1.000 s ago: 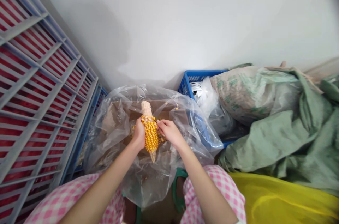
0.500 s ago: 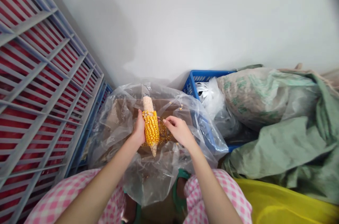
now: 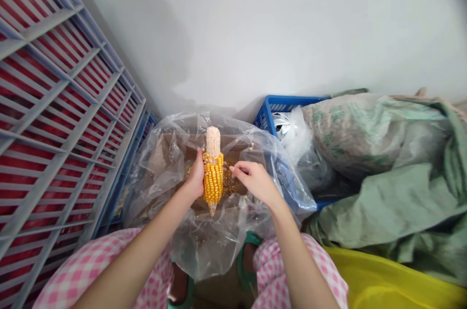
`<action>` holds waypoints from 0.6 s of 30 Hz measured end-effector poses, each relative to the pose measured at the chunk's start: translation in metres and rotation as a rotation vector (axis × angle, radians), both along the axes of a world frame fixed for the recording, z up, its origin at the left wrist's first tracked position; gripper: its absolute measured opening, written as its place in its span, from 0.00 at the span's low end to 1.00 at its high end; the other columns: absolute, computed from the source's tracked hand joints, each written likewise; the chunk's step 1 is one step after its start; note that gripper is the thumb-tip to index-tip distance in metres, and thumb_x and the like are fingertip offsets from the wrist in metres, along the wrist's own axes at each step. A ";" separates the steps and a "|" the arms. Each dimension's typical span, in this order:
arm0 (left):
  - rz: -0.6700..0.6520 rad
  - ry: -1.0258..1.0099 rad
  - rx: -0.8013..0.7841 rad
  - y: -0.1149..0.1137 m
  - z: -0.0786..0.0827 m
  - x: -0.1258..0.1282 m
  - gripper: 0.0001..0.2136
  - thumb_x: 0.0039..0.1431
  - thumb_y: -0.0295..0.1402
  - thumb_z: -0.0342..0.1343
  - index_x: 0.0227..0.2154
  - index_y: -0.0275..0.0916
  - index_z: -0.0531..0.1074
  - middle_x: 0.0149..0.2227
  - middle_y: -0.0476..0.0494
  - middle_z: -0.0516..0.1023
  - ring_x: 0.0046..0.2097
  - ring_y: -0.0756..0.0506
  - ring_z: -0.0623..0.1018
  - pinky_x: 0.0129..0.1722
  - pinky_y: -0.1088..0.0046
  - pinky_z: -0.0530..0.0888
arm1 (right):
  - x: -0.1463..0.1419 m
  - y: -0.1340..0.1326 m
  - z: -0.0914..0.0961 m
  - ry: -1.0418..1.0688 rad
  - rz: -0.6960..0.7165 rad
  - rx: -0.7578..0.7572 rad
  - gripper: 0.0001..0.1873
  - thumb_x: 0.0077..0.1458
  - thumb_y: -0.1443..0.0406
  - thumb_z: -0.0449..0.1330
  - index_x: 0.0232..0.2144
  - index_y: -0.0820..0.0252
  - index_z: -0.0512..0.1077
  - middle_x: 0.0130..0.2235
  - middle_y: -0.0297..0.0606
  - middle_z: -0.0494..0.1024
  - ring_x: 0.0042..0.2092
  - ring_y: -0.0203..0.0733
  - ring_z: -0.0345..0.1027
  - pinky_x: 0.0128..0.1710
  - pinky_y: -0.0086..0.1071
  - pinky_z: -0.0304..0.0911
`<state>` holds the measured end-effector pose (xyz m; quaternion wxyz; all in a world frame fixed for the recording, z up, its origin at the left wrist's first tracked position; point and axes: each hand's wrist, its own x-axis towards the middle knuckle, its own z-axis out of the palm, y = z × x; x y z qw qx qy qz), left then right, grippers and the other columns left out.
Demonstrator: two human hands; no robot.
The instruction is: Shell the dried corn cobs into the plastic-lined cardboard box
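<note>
**Left fingers (image 3: pixel 200 158) clasp a partly bare ear of corn (image 3: pixel 213 180)**

The left hand (image 3: pixel 196 178) is closed about the ear's nine o'clock side, thumb visible along the edge, the other fingers mostly hidden behind it. The ear points roughly twelve to six: pale bare cob at twelve, rows of yellow kernels through the middle, a tapered tip at six.

The right hand (image 3: pixel 257 181) sits at three o'clock from the ear, just apart from it. Its thumb and forefinger tips come close together; whether they meet, or pinch anything, I cannot tell. From those tips, the ear lies at nine o'clock.

Below both hands is a clear plastic bag (image 3: pixel 204 255), with loose kernels (image 3: pixel 230 186) lying in it around four o'clock from the ear's middle. At two o'clock stands a blue plastic basket (image 3: pixel 268 115), holding a sack with green print (image 3: pixel 350 129); a slatted plastic crate (image 3: pixel 78 78) rises at ten.
</note>
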<state>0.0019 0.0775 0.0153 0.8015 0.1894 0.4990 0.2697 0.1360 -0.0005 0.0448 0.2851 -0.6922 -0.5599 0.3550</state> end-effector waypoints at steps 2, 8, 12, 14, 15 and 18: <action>-0.008 0.003 -0.005 0.000 0.001 0.000 0.28 0.56 0.49 0.32 0.33 0.32 0.72 0.20 0.43 0.75 0.22 0.47 0.75 0.23 0.72 0.71 | 0.000 0.000 0.001 0.025 -0.007 0.006 0.14 0.51 0.61 0.49 0.20 0.61 0.68 0.18 0.28 0.61 0.21 0.30 0.51 0.23 0.24 0.44; -0.009 0.015 -0.007 0.000 -0.006 -0.001 0.27 0.55 0.50 0.34 0.31 0.33 0.72 0.21 0.43 0.75 0.22 0.47 0.74 0.23 0.73 0.70 | 0.000 0.002 -0.003 0.070 0.012 -0.020 0.15 0.51 0.60 0.49 0.19 0.62 0.68 0.17 0.28 0.61 0.21 0.29 0.51 0.23 0.24 0.44; -0.021 0.116 0.067 0.000 -0.008 -0.001 0.26 0.53 0.52 0.39 0.29 0.34 0.72 0.20 0.44 0.75 0.21 0.48 0.73 0.23 0.74 0.69 | 0.004 0.002 -0.004 0.047 0.066 -0.036 0.15 0.51 0.61 0.49 0.20 0.62 0.68 0.19 0.28 0.63 0.22 0.29 0.52 0.23 0.24 0.46; -0.046 0.191 0.106 -0.001 -0.008 -0.002 0.26 0.51 0.53 0.40 0.28 0.34 0.72 0.20 0.44 0.74 0.21 0.48 0.73 0.22 0.74 0.68 | 0.004 0.002 -0.005 0.025 0.096 -0.035 0.14 0.51 0.61 0.50 0.20 0.62 0.68 0.19 0.29 0.65 0.22 0.29 0.53 0.24 0.24 0.46; -0.059 0.220 0.125 -0.002 -0.008 -0.002 0.27 0.51 0.54 0.40 0.29 0.34 0.72 0.20 0.44 0.75 0.21 0.48 0.73 0.22 0.74 0.67 | 0.003 0.001 -0.006 0.020 0.107 -0.036 0.14 0.51 0.61 0.50 0.20 0.62 0.68 0.20 0.29 0.66 0.22 0.29 0.53 0.24 0.24 0.46; -0.081 0.254 0.199 -0.006 -0.011 -0.002 0.27 0.52 0.53 0.39 0.31 0.34 0.72 0.21 0.44 0.76 0.22 0.48 0.73 0.23 0.75 0.67 | -0.003 0.001 -0.010 -0.002 0.097 -0.059 0.14 0.51 0.62 0.49 0.19 0.62 0.67 0.20 0.31 0.67 0.23 0.30 0.55 0.25 0.24 0.47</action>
